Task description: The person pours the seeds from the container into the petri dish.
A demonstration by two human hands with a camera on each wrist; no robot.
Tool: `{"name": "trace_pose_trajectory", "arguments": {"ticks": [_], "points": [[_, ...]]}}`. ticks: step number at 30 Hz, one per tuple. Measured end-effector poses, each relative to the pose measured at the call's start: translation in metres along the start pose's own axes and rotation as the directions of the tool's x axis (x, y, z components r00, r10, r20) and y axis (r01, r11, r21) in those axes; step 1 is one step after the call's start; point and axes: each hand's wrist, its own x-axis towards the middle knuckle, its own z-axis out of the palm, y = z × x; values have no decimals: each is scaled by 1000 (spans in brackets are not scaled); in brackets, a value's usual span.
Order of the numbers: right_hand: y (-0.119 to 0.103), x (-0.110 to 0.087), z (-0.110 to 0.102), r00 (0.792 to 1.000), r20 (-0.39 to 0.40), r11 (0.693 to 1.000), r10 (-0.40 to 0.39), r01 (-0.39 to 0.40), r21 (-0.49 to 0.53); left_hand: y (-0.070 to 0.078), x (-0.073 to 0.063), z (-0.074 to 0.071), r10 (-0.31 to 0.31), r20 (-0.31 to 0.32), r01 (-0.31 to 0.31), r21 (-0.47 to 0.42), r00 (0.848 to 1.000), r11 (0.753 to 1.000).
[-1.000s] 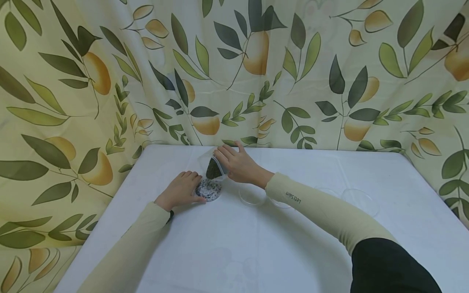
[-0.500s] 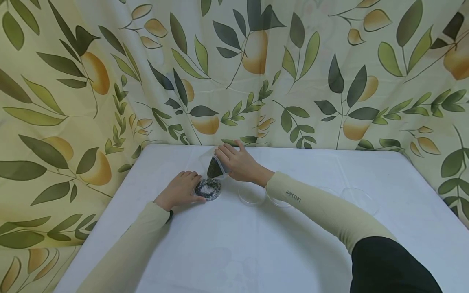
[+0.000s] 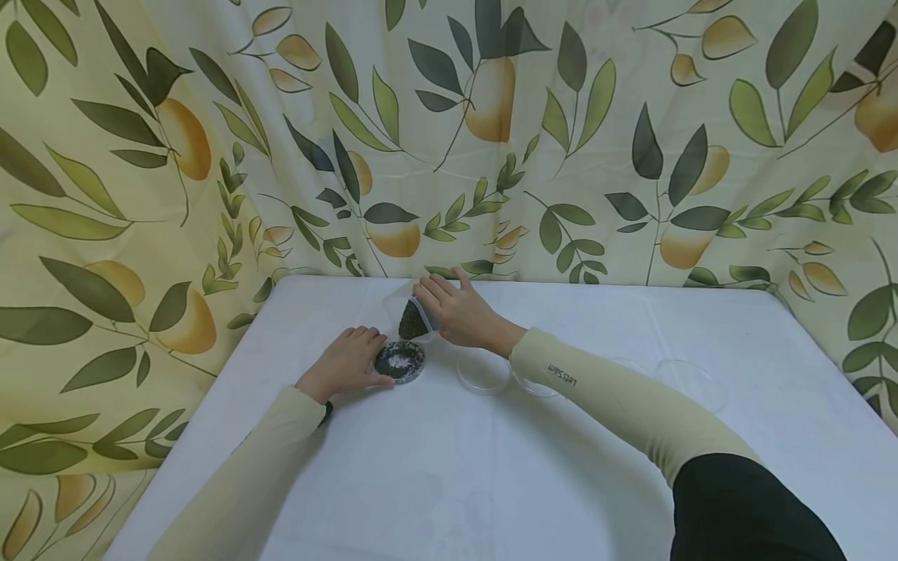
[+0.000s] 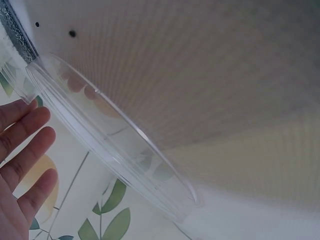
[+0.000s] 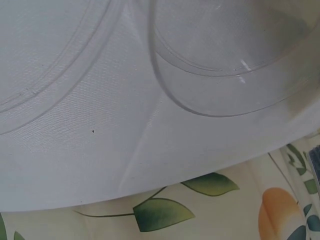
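In the head view, my right hand (image 3: 459, 312) grips a tilted, clear plastic container (image 3: 414, 321) with dark, fine granules in it; whether it is a bag or a box I cannot tell. Its lower end is over a round petri dish (image 3: 400, 362), where dark granules surround a whitish middle. My left hand (image 3: 344, 360) holds this dish from the left, thumb at the near rim and fingers at the far side. The left wrist view shows that hand's fingers (image 4: 30, 145) at the frame's left, close to the dish's dark contents (image 4: 19, 35).
Right of the filled dish stand more clear petri dishes, one (image 3: 484, 371) nearby and another (image 3: 691, 385) further right; some lie partly behind the right forearm. The right wrist view shows two clear dishes (image 5: 215, 95) on the white tabletop (image 5: 100, 155). A leaf-patterned curtain (image 3: 449, 156) hangs behind the table.
Dark granules have spread over the white contents of the dish, first as a ring and now covering more of it. Both hands stay almost in place; the container has shifted very slightly right.
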Motion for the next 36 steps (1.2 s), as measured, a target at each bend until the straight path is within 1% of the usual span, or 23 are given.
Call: {"name": "trace_pose_trajectory", "arguments": {"ticks": [8, 15, 20, 28, 36], "points": [[0, 1, 0, 1000, 9, 1000, 8, -8, 16, 0, -1, 0, 7, -13, -6, 7, 1000, 1000], [0, 1, 0, 1000, -9, 1000, 0, 0, -15, 0, 0, 1, -3, 1, 3, 13, 1000, 1000], [0, 1, 0, 1000, -2, 1000, -4, 4, -29, 0, 1, 1, -10, 10, 10, 12, 1000, 1000], [0, 1, 1, 1000, -7, 1000, -5, 5, -25, 0, 0, 1, -4, 6, 4, 14, 1000, 1000], [-1, 1, 3, 1000, 4, 1000, -10, 10, 0, 1, -1, 0, -17, 26, 17, 7, 1000, 1000]]}}
